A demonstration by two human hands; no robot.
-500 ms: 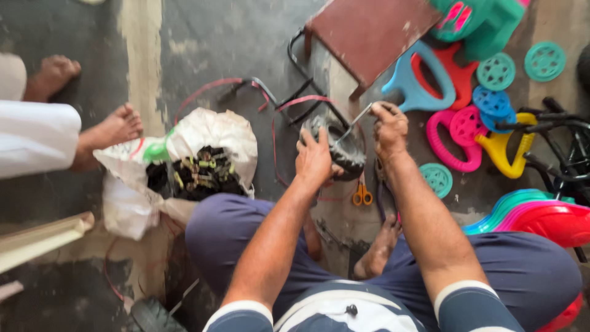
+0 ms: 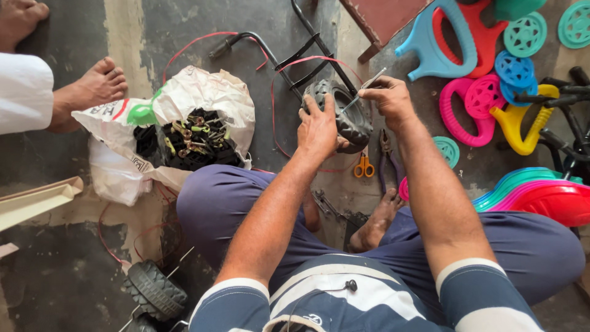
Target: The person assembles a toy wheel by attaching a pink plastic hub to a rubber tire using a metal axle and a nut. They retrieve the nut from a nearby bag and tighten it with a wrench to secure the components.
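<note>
Concrete floor (image 2: 203, 24), toy parts everywhere: left hand (image 2: 318, 126) has its grip closed around a small black wheel (image 2: 351, 117), right hand (image 2: 387, 98) pinching a thin metal rod (image 2: 364, 89) into it.

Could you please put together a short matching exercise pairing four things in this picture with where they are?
Things:
1. black wheel
2. thin metal rod
3. orange-handled scissors
4. white bag of small parts

Places:
A. pinched in the right hand
B. on the floor below the wheel
C. under the left hand
D. beside the left knee

Pairs: 1-C, 2-A, 3-B, 4-D
</note>
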